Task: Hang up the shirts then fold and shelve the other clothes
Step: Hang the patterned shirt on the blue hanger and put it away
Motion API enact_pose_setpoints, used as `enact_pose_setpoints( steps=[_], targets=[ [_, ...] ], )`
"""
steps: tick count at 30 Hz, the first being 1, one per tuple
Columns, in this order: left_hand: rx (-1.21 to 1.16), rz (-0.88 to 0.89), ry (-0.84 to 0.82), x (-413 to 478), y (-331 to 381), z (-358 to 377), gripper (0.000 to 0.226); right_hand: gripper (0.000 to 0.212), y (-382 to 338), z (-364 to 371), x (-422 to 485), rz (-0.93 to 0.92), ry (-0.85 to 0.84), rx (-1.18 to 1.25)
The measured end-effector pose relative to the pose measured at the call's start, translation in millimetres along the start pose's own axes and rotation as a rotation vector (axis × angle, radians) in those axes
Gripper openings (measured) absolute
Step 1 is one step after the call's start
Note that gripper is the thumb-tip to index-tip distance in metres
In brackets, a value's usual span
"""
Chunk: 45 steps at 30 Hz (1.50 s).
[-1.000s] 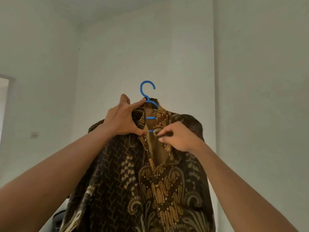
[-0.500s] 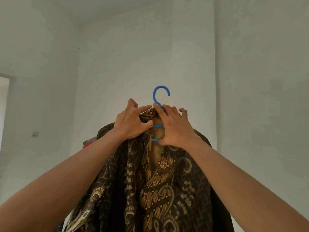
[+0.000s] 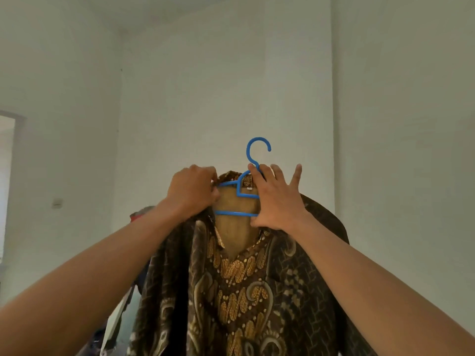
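Observation:
A brown batik shirt [image 3: 239, 283] with gold patterns is held up in front of me on a blue plastic hanger [image 3: 253, 160], whose hook points up and is free in the air. My left hand [image 3: 191, 192] grips the shirt's collar and the hanger's left arm. My right hand [image 3: 276, 199] holds the hanger at its neck and right side, index finger and thumb on the frame, the other fingers spread. The collar is open and the tan inside of the shirt's back shows between my hands.
White walls meet in a corner behind the shirt. A wall switch [image 3: 57, 202] sits at the left, beside a doorway edge [image 3: 10, 176]. Some red and dark clothing [image 3: 140, 214] peeks out behind my left forearm.
The hanger and shirt shifted right and slightly down. My hands moved apart, pulling the collar open so more of the hanger shows. My right hand's fingers spread out.

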<state>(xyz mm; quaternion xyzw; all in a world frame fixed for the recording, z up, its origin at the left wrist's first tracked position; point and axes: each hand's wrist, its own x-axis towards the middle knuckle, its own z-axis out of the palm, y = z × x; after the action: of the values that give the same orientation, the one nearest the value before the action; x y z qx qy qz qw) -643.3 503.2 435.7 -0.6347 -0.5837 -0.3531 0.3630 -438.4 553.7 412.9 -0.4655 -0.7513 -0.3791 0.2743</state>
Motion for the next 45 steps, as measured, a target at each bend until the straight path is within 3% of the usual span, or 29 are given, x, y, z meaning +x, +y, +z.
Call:
enact_pose_setpoints(
  steps=[5, 8, 11, 13, 16, 20, 26, 32, 39, 45],
  targets=[
    [0.142, 0.102, -0.017, -12.5, 32.0, 9.6, 0.016, 0.131, -11.5, -1.7, 5.7, 0.007, -0.02, 0.001],
    [-0.012, 0.146, -0.045, -22.8, 29.1, 12.3, 0.016, 0.13, -4.0, 0.0, 2.6, 0.028, -0.042, 0.02],
    [-0.36, 0.115, -0.07, -34.6, 26.8, 17.5, 0.036, 0.13, 3.9, -0.2, -2.7, 0.044, -0.067, 0.064],
    [-0.444, 0.146, 0.031, -36.8, 21.2, 19.3, 0.05, 0.13, 7.2, -2.2, -5.8, 0.044, -0.098, 0.085],
    [-0.178, 0.291, 0.127, -31.8, 6.0, 22.0, 0.068, 0.131, 11.3, -6.6, -9.6, 0.042, -0.125, 0.143],
    [-0.03, 0.372, -0.141, -28.7, -2.4, 24.2, 0.077, 0.128, 12.8, -8.9, -14.1, 0.0, -0.113, 0.294],
    [0.175, 0.314, -0.189, -31.9, 6.3, 18.5, 0.119, 0.127, 19.9, 2.4, -27.0, -0.074, -0.115, 0.396],
    [0.177, 0.351, -0.078, -37.4, 19.7, 5.4, 0.113, 0.138, 30.2, -18.4, -54.2, -0.031, -0.03, 0.539],
    [0.076, 0.382, -0.041, -41.4, 17.6, -26.0, 0.113, 0.154, 37.4, -74.5, -93.3, 0.019, -0.104, 0.388],
    [-0.064, 0.411, -0.004, -66.9, 15.5, -54.1, 0.111, 0.142, 14.8, -120.0, -125.7, 0.115, -0.061, 0.261]
  ],
)
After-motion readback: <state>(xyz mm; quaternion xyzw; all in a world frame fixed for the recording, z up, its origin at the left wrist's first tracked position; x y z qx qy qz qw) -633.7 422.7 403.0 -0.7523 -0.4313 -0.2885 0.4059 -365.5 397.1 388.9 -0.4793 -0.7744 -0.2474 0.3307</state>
